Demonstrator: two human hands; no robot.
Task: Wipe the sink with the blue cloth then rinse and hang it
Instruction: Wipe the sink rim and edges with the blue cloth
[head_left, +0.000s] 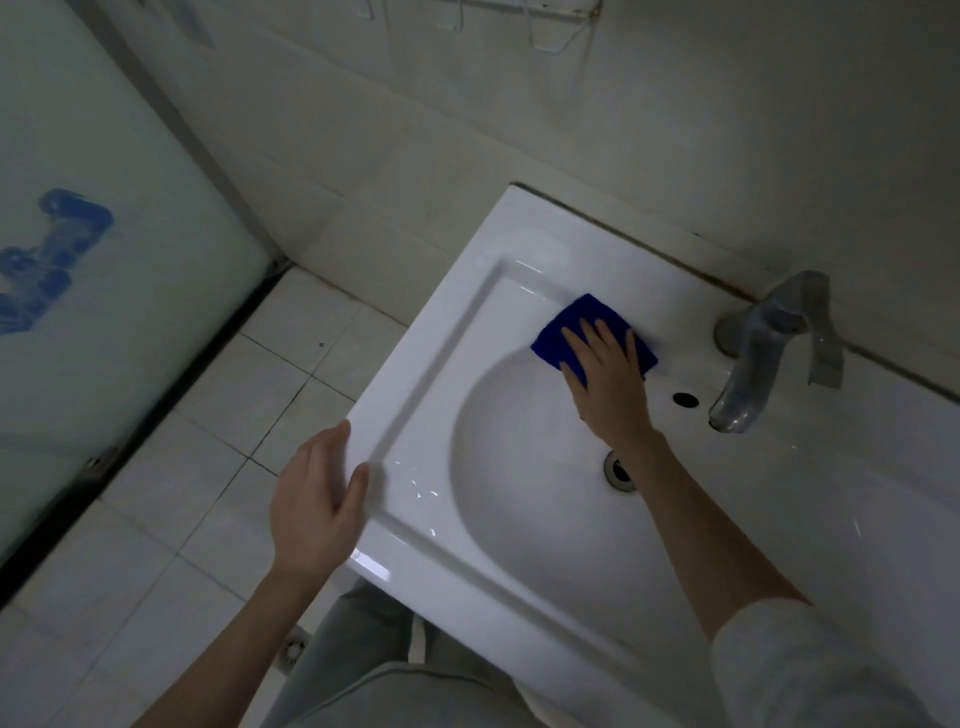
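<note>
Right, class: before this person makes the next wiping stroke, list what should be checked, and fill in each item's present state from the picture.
1. Blue cloth lies flat under the right hand, with straight fingers pressing it: ok.
2. The cloth is on the sink, on the back ledge left of the faucet: ok.
3. Left hand steadies at the sink's front-left rim: ok.
4. Faucet is off, no stream visible: ok.
5. Drain is unblocked: cannot tell, the forearm partly hides it.
6. A place to hang the cloth later: ok, wire hooks are on the wall above.
</note>
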